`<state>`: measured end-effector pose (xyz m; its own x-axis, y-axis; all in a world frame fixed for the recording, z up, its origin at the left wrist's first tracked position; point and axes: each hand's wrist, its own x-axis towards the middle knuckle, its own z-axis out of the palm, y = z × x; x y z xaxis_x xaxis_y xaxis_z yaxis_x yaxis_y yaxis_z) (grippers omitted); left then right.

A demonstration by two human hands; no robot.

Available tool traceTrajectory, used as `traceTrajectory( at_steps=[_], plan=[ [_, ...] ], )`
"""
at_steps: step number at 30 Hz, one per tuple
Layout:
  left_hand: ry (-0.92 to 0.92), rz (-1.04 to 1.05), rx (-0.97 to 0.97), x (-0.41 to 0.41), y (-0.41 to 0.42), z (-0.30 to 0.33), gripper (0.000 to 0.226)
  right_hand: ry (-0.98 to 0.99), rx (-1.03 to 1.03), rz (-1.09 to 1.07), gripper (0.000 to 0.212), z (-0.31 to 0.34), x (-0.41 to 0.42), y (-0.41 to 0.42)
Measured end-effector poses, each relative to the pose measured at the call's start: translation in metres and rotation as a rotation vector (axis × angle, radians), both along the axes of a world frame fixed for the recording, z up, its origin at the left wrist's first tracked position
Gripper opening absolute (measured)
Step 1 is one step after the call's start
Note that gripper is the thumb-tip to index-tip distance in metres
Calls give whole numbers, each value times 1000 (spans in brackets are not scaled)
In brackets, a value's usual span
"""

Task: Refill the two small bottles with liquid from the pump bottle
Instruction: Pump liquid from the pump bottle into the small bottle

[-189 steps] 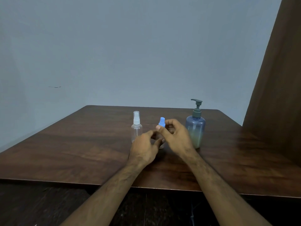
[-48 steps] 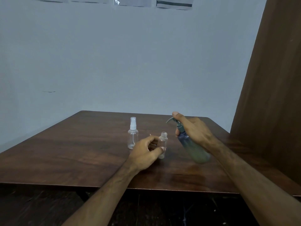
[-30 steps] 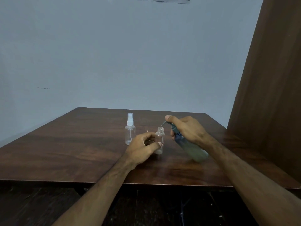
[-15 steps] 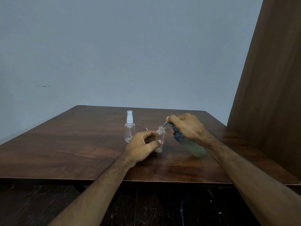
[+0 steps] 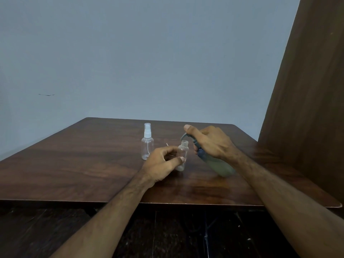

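Note:
A small clear bottle stands uncapped on the wooden table, and my left hand grips its lower body. My right hand holds the blue-green pump bottle, tilted to the left, with its nozzle right above the open neck and my forefinger on the pump head. A second small clear bottle with a white spray cap stands upright just to the left, untouched. The blue cap of the open bottle is not visible.
A tall brown wooden panel rises at the right, close behind the table's right edge. A plain grey wall stands behind the table. The near table edge runs across below my forearms, with dark floor under it.
The pump bottle's nozzle has come closer to the open bottle's neck and my forefinger has lifted slightly on the pump head. My left hand keeps hold of the small bottle.

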<state>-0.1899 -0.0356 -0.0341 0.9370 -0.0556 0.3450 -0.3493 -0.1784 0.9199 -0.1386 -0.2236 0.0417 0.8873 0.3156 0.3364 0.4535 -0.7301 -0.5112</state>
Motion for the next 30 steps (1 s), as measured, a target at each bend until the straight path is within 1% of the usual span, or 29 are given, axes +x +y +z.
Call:
traceTrajectory(
  at_steps=[16,21,24,30],
  plan=[
    [-22,-14,-2,-2,2,4,27,-57,-70,-27,80,0,5,-3],
    [-29,-14,2,-3,2,3,28,-81,-68,-23,64,-2,7,-2],
    [-37,-6,28,-3,2,3,28,-93,-73,-12,58,-2,9,-2],
    [-24,0,23,-2,1,2,28,-69,-68,-3,59,0,9,-1]
  ],
)
